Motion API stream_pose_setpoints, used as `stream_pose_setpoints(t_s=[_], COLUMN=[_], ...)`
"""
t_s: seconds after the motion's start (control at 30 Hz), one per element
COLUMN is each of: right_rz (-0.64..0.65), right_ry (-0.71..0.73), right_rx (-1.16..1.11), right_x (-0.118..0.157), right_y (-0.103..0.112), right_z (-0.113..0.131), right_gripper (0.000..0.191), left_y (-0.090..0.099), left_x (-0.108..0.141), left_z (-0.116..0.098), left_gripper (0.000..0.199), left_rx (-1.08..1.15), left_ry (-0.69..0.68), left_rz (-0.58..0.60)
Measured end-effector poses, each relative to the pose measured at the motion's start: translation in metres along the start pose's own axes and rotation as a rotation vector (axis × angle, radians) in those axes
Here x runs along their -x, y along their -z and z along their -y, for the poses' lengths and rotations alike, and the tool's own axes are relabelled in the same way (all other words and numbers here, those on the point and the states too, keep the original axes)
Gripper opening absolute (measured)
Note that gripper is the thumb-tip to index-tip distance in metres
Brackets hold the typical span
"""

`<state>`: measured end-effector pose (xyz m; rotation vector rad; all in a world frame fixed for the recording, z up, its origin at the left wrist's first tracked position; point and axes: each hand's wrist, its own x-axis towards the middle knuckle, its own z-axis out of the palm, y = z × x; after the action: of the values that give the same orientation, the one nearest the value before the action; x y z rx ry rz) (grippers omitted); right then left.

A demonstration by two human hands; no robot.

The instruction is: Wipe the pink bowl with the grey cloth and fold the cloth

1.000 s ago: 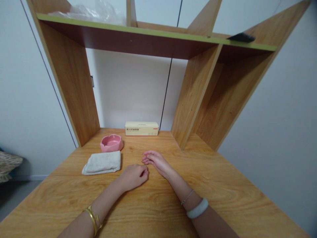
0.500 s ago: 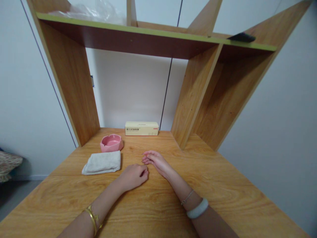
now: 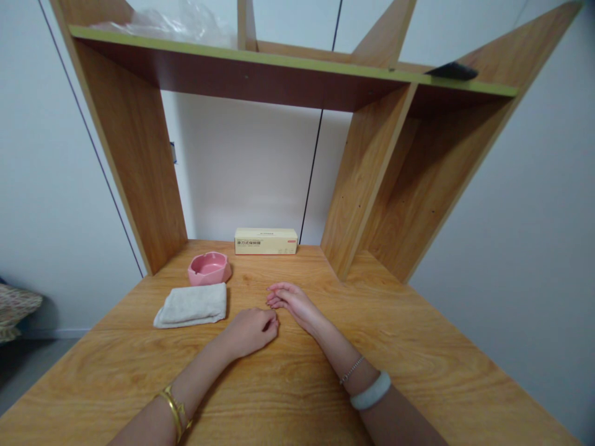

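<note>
My left hand point(image 3: 252, 330) rests on the wooden desk point(image 3: 288, 396), curled into a loose fist with its back upward. A dark hollow shows between thumb and forefinger, and nothing is visible in it. Just beyond it and to the right lies my right hand point(image 3: 294, 303), fingers loosely bent and apart, holding nothing. The two hands are close together. Left of my left hand is a folded light grey cloth point(image 3: 193, 305). Behind the cloth stands a pink faceted ashtray point(image 3: 209, 268). A cream cling film box point(image 3: 265, 242) with printed characters sits farther back.
A wooden shelf unit rises from the desk, with a left side panel point(image 3: 134, 155) and an upright divider point(image 3: 367, 186). On its upper shelf point(image 3: 232, 57) lie a clear plastic bag point(image 3: 181, 25) and a dark flat object point(image 3: 453, 70). Patterned fabric point(image 3: 16, 310) shows at far left.
</note>
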<state>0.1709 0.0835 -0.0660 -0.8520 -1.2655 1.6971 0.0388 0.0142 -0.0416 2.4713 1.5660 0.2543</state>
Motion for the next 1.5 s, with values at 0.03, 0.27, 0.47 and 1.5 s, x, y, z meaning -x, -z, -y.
stream_pose_setpoints(t_s=[0.03,0.27,0.47,1.5], right_rz=[0.002,-0.009,0.01,0.0], right_ry=[0.0,0.002,0.001,0.002], right_rx=[0.0,-0.004,0.0,0.003], right_x=[0.0001,-0.0008,-0.0013,-0.001], right_y=[-0.0002,-0.0003,0.0011,-0.0002], right_z=[0.0002,-0.0002,-0.0008,0.0003], right_gripper=[0.015,0.016,0.017,0.015], left_y=[-0.0002,-0.0015,-0.0017,-0.003], left_x=[0.0,-0.0003,-0.0009,-0.0005], left_z=[0.0002,0.0009,0.0013,0.0014], left_gripper=[0.029,0.029,0.028,0.027], left_rx=[0.001,0.016,0.008,0.015], left_ry=[0.0,0.001,-0.004,-0.012], left_rz=[0.0,-0.007,-0.007,-0.027])
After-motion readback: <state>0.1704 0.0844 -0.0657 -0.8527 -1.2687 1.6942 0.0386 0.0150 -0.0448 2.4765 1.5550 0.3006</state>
